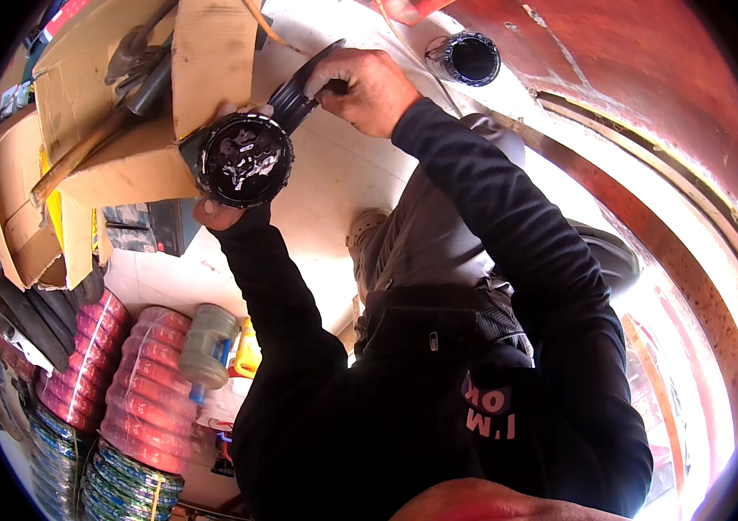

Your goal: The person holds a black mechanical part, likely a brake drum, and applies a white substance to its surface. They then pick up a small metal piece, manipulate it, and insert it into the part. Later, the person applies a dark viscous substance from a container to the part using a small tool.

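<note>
My left hand (218,215) is wrapped round a black round tub (245,162) with dark, glossy, grease-like stuff inside. Most of that hand is hidden behind the tub; a thumb and some fingertips show at its edge. Just above and right of the tub, my right hand (364,87) pinches a black, flat piece with a curved rim (293,102). It looks like a lid seen at a slant, and its lower end is close to or touching the tub's rim; I cannot tell which.
An open cardboard box (134,169) holding metal tools stands close by my left hand. Another dark cylinder (470,59) stands on the pale floor beyond my right hand. Pink-wrapped rolls (147,382) and a clear plastic jug (209,346) are at lower left. A red panel (647,78) rises at right.
</note>
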Demonstrator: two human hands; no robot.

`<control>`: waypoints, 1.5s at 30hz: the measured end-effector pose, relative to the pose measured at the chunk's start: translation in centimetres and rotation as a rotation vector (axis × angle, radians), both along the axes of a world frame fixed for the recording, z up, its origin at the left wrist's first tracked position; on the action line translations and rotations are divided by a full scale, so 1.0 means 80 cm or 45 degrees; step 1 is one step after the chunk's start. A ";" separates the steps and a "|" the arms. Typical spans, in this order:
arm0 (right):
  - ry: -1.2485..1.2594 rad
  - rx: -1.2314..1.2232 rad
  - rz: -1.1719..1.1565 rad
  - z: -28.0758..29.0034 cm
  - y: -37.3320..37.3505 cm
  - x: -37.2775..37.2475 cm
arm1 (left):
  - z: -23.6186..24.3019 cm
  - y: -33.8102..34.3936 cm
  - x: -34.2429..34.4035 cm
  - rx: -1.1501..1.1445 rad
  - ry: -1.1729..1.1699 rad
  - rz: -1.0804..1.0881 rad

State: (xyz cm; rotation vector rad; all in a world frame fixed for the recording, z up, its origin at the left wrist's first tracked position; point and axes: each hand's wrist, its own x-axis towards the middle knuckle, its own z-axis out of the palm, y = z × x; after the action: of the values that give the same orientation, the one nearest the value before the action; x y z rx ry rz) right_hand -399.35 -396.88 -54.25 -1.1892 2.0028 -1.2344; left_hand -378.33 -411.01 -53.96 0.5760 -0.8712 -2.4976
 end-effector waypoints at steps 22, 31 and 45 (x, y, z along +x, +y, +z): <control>0.251 0.252 0.032 0.014 0.000 -0.020 | -0.004 -0.003 0.000 -0.087 -0.005 -0.055; 0.417 0.334 0.020 0.017 0.004 -0.035 | -0.002 -0.003 0.006 -0.157 -0.028 -0.097; -0.108 -0.129 -0.195 0.123 0.048 0.008 | 0.030 0.026 -0.060 -0.376 -0.014 -0.120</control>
State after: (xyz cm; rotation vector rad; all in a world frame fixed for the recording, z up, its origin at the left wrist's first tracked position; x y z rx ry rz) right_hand -398.68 -393.00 -44.45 -1.0263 2.0210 -1.4519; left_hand -383.09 -408.94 -51.58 0.4579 -1.2697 -2.3846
